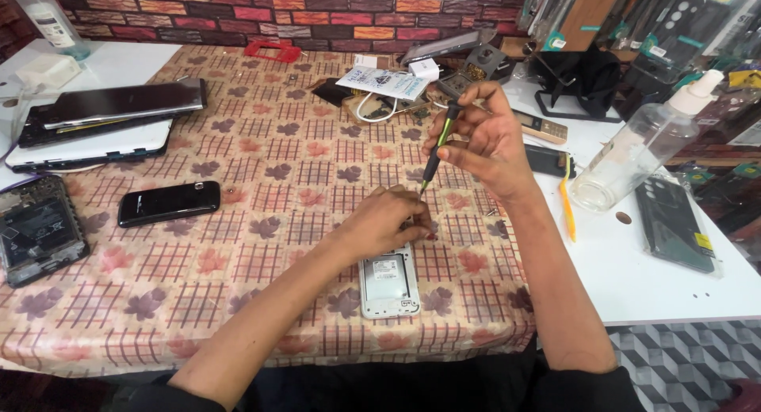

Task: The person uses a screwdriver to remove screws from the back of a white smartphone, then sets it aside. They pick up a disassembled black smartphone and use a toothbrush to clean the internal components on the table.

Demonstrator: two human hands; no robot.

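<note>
Brick-pattern wall at back, w/ a table (pixel 261 150) in front under a leaf-and-check print cloth; white benchtop (pixel 658 277) to the right. Far left: opened device (pixel 38 231) w/ its insides showing, near the table edge. Above it, stack of flat devices (pixel 103 123), dark ones on top of a white one. A clear plastic bottle (pixel 46 16) stands at top-left corner. Next over, black phone (pixel 169 203) lying flat on the cloth, well apart from the hands. Red frame piece (pixel 272 50) near the wall. Centre: left hand (pixel 388 222) curled down, fingers pressed onto the top end of a white phone (pixel 388 284) that lies back-open on the cloth, near the front edge; hand covers its upper part. Just above, right hand (pixel 479 143) closed around a screwdriver (pixel 438 146), black w/ green grip, held tilted, tip pointing down toward the left hand's fingers; can't tell if the tip touches the phone. Behind the hands: clutter of papers, white cable and small parts (pixel 396 91). Right side, on the white top: orange pry tool (pixel 567 202), clear pump bottle (pixel 642 146) leaning, dark phone case in a clear sleeve (pixel 675 222). Packaged cases hang at top right (pixel 674 24).
</note>
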